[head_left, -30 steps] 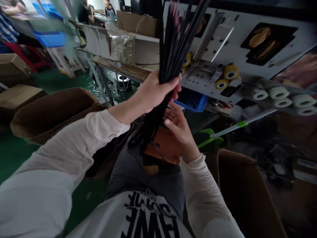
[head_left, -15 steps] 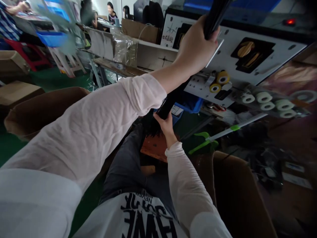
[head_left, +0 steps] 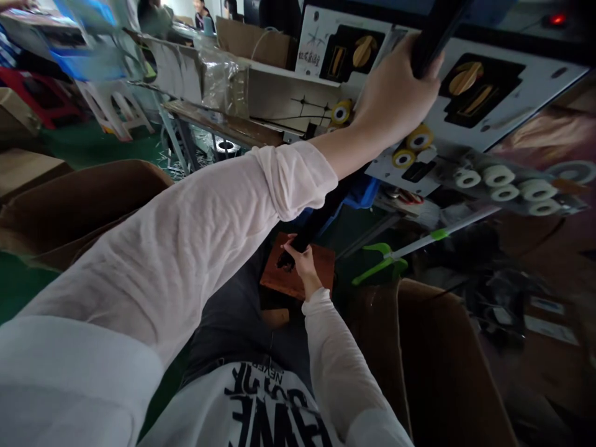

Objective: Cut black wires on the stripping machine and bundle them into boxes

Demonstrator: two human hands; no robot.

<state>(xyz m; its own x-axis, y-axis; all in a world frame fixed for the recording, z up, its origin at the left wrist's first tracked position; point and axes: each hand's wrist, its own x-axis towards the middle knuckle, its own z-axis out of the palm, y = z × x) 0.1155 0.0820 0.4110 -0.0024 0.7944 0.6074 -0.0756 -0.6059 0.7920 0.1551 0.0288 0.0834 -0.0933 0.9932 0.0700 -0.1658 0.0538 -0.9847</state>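
A long bundle of black strands, perhaps cables or tubing, slants from the upper right down between my arms. My left hand is closed around its upper part, in front of the white machine panel. Lower down, my right hand grips the bundle near its bottom end, thumb and fingers round it. That end is over a reddish-brown wooden board or stool top and seems to touch it. My left forearm hides the bundle's middle.
Open cardboard boxes stand left and right of my legs. A green-and-white pole leans at the right. White rolls lie beside the panel. Yellow rollers sit on the machine. A blue bin is underneath; people sit far back.
The bundle's lower end and my right hand have dropped towards the wooden surface. My left hand appears farther right and slightly lower. The view has shifted a little.
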